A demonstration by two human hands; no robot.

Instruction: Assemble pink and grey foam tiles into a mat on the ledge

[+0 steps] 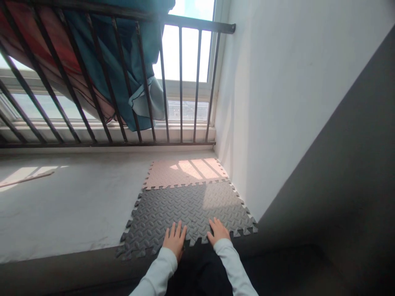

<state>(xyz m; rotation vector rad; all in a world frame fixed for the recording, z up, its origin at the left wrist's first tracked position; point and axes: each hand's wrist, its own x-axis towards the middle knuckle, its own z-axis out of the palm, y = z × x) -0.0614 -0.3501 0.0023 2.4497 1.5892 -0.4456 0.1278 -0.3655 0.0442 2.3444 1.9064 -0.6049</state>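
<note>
Touching the near part of the black mat [185, 209], both hands lie with their palms down. The left hand [175, 240] has its fingers spread a little, and its grip is open, with nothing pinched in it. The right hand [219, 231] is a short way to the right, and its grip is open too, with the thumb held away from the other fingers. Both arms have white sleeves [159, 271]. The black mat has bumps all over and edges like puzzle pieces. It lies on a pale gray ledge [68, 205], and its near edge pokes out a bit past the front of the ledge. Right behind it is a pink mat [182, 172], and the two meet along their bumpy edges. The right sides of both mats are close beside the white wall [262, 90]. Sunlight makes bright shapes on the pink mat and on part of the black mat. Far to the left, a thin strip [31, 178] lies on the ledge. At the back is a dark railing [181, 82] with many bars. A blue-green cloth [123, 70] and a red cloth [52, 45] hang there, in front of the window [188, 53].
</note>
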